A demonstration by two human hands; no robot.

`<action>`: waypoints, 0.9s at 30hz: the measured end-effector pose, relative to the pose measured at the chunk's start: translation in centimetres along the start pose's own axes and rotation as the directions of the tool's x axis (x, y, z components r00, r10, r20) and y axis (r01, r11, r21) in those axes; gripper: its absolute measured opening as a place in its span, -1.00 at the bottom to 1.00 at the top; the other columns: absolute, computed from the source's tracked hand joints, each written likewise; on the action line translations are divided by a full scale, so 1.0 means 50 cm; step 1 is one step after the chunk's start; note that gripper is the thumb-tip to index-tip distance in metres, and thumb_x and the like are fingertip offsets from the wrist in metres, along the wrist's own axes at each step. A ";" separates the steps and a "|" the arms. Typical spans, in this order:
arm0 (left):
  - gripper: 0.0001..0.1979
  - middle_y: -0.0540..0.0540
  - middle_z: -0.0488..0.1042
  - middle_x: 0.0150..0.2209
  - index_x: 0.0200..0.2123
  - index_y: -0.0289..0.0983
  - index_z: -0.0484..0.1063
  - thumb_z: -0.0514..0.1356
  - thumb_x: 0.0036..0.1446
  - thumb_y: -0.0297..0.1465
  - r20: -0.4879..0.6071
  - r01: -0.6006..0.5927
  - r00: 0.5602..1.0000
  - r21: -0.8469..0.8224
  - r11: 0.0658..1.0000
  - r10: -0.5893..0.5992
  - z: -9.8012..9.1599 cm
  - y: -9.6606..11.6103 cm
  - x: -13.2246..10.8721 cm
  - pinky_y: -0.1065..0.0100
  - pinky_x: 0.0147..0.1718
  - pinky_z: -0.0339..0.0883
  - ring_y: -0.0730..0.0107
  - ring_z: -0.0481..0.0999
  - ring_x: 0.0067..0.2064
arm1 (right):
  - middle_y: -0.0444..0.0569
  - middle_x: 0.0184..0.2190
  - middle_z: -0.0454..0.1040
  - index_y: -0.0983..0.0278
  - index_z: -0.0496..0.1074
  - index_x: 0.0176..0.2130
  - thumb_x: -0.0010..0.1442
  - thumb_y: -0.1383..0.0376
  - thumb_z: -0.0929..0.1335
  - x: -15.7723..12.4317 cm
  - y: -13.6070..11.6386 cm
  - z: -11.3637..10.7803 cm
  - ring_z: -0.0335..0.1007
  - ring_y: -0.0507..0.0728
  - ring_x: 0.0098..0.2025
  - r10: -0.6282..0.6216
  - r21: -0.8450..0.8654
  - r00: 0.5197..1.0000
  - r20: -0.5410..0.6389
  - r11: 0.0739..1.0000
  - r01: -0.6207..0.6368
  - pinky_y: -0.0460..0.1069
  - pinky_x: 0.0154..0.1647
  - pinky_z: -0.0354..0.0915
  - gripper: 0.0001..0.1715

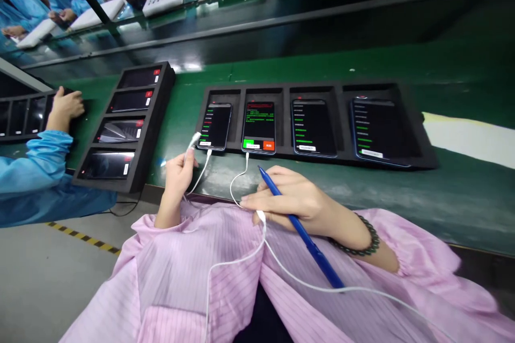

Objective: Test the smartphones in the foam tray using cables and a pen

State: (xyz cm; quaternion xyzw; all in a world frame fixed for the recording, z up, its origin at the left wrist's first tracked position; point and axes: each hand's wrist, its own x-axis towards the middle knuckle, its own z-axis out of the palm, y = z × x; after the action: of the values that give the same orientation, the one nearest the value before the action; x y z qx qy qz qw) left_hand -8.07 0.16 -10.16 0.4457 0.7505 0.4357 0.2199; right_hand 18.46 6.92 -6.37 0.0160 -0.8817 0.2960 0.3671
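My left hand (pixel 179 172) pinches a white cable plug (pixel 195 141), raised at the lower left corner of the leftmost phone (pixel 216 126). In my right hand (pixel 295 198) a blue pen (pixel 298 225) runs between the fingers, tip toward the tray. A white connector (pixel 261 216) on a thin cord hangs at the same fingertips; whether they grip it is unclear. White cords run into the bottom of the leftmost phone and of the second phone (pixel 258 123), which shows green and red buttons. A third phone (pixel 314 127) and a fourth phone (pixel 376 131) show lists of text.
The phones lie in a black foam tray (pixel 286 118) on a green bench (pixel 454 198). Left of it stands another foam tray (pixel 151 134) with dark phones. A co-worker's blue sleeve (pixel 32 166) reaches in at left; people in blue work across the bench.
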 end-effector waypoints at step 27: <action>-0.79 -0.15 0.58 -0.24 -0.16 -0.24 0.43 0.01 0.36 -0.36 0.159 -0.038 0.981 0.729 0.683 -0.115 0.060 0.063 -0.008 0.35 -0.36 0.14 0.18 0.58 -0.21 | -0.09 -0.40 0.60 0.28 0.53 -0.09 0.37 0.33 0.35 -0.019 0.043 0.007 0.48 0.04 -0.38 0.011 -0.054 0.999 -0.031 0.998 -0.013 0.03 -0.23 0.33 -0.84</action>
State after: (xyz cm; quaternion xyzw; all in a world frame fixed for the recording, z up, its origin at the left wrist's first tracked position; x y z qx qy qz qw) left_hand -4.20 1.90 -9.05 0.5202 0.8460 0.0518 0.1050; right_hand 18.43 8.32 -8.28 -0.0039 -0.8837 0.2742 0.3793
